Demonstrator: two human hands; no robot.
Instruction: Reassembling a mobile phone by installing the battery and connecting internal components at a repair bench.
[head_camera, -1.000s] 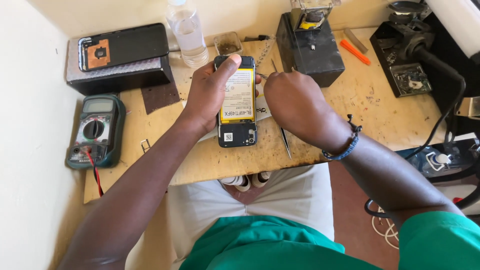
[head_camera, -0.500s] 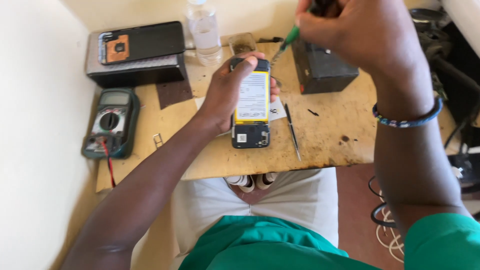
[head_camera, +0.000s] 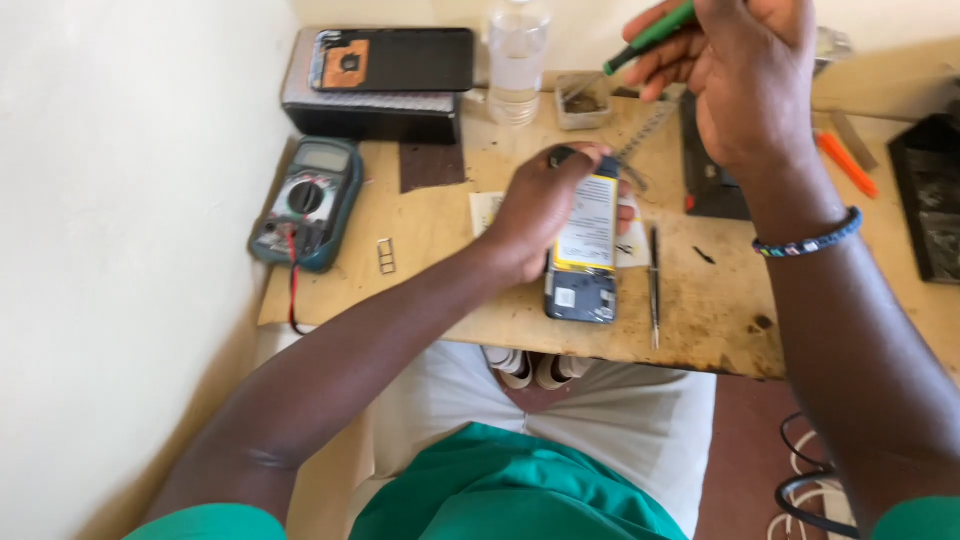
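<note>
The left hand (head_camera: 545, 215) was clamped on the opened phone (head_camera: 583, 255), pinning it mid-table with its long axis running twelve to six. The right hand (head_camera: 745, 75), closed around a green screwdriver (head_camera: 650, 37), hung at one o'clock from the phone, well apart, so the left was nearer

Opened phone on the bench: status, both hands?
Left hand pins opened phone flat on wooden board. Right hand raised, gripping green screwdriver. Tweezers lie right of phone.

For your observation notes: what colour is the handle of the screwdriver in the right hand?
Green, seen in the head view: the screwdriver is held raised in the right hand.
</note>
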